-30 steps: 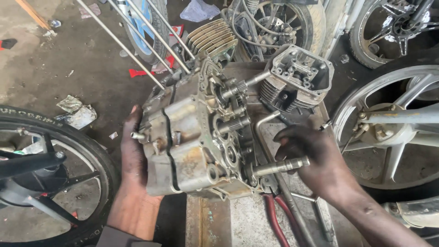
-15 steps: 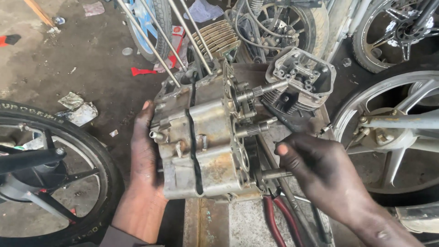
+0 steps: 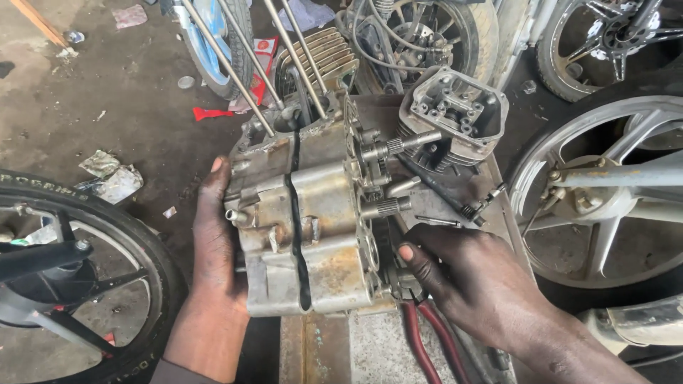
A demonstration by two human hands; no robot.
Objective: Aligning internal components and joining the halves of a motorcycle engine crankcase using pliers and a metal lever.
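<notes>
- Head view: the engine crankcase [image 3: 302, 227] has swung round since a second ago — then its open gear side faced up, now the grimy outer shell and the dark seam between the two halves face the camera, with the shafts pointing off toward the right hand.
- The left hand [image 3: 213, 242] is flat against the far-left wall of the case, fingers spread and pressed on it, thumb at the top corner — a bracing hold, not a closed fist.
- The right hand [image 3: 473, 277] has dropped from the shaft ends to the lower right edge of the case; its fingers curl onto the parts at that corner, but whether they pinch anything I cannot tell.
- So the case now stands on edge on the metal bench [image 3: 377, 348], held between the two hands.
- Just under the right hand lie red-handled pliers [image 3: 427, 341]; above it, a finned cylinder head [image 3: 455, 114] sits touching the shaft side.
- Long studs [image 3: 235, 67] rise from the top of the case, beyond the left hand.
- A tyre [image 3: 107, 242] crowds the left wrist; an alloy wheel [image 3: 605, 185] stands right of the right hand.
</notes>
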